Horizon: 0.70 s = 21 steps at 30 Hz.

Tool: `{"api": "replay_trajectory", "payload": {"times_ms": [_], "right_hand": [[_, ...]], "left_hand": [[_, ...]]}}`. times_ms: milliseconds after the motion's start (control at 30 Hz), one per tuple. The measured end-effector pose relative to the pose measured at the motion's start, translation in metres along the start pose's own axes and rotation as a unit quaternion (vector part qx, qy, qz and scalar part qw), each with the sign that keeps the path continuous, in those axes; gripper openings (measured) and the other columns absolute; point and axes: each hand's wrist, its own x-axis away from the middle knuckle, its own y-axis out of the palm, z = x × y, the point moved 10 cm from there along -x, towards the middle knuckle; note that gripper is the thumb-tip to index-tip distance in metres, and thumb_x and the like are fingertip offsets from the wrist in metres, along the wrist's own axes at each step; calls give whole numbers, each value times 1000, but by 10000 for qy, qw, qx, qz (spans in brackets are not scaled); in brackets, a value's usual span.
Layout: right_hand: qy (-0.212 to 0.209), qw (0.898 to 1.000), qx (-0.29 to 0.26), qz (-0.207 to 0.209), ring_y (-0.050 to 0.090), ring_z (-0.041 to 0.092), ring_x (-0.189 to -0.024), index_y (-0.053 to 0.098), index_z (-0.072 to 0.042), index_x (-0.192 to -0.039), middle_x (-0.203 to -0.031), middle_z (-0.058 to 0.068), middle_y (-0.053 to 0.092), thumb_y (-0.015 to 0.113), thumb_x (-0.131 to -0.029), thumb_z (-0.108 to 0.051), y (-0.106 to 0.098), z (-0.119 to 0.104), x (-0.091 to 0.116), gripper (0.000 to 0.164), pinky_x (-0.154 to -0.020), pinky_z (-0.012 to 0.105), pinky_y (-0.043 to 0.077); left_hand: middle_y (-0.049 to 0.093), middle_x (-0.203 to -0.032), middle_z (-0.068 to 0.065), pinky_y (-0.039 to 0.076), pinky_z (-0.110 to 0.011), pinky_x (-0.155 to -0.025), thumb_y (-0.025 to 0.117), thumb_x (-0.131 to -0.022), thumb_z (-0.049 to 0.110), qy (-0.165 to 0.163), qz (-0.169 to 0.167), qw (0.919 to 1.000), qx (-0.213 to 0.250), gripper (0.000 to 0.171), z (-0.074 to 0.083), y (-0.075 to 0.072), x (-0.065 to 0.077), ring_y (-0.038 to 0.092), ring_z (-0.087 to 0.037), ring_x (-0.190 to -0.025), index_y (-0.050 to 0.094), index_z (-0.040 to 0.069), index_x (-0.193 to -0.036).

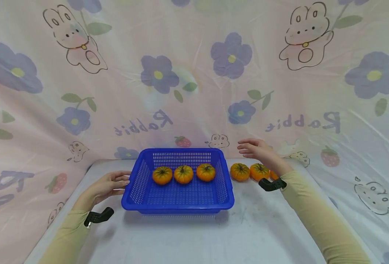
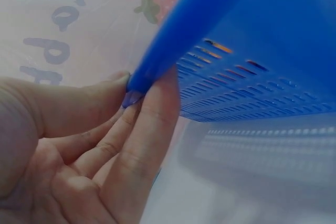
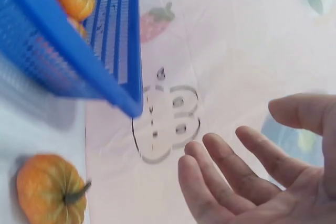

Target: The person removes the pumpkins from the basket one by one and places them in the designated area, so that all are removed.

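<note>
A blue plastic basket (image 1: pixel 178 211) with slotted walls stands on the table, and three small orange pumpkins (image 1: pixel 183 174) with green-streaked tops sit in a row inside it. At its left side, my left hand (image 1: pixel 106 186) pinches the rim (image 2: pixel 170 40) between thumb and fingers, as the left wrist view shows up close. My right hand (image 1: pixel 257 149) is raised beyond the basket's right side, holding nothing, its fingers loosely bent and apart. Below it a row of similar pumpkins (image 1: pixel 239 172) lies on the table; the rightmost is partly hidden by the right wrist.
The white tabletop (image 1: pixel 168 238) extends in front of the basket. A pale curtain (image 1: pixel 194 95) printed with rabbits, purple flowers and strawberries hangs close behind the table and along its sides. Each wrist carries a black camera mount (image 1: pixel 98 216).
</note>
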Motion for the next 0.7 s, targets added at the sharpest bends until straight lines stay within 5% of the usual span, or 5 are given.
{"api": "replay_trajectory", "payload": {"times_ms": [300, 700], "right_hand": [[-160, 9983, -114, -556, 52, 39, -118, 47, 2, -134, -133, 27, 49, 48, -101, -26, 41, -17, -21, 43, -99, 50, 42], [382, 9918, -166, -1207, 52, 36, -120, 44, 4, -139, -134, 24, 50, 48, -102, -26, 95, -6, -49, 48, -101, 44, 42]], "left_hand": [[57, -122, -20, 53, -40, -87, 59, -96, 15, -47, 89, 9999, -5, 65, 1, -2, -1, 62, -27, -103, 24, -9, -144], [58, -119, -19, 53, -40, -86, 56, -97, 11, -79, 163, 9998, -1, 60, -1, -3, -1, 63, -27, -101, 25, -9, -144]]}}
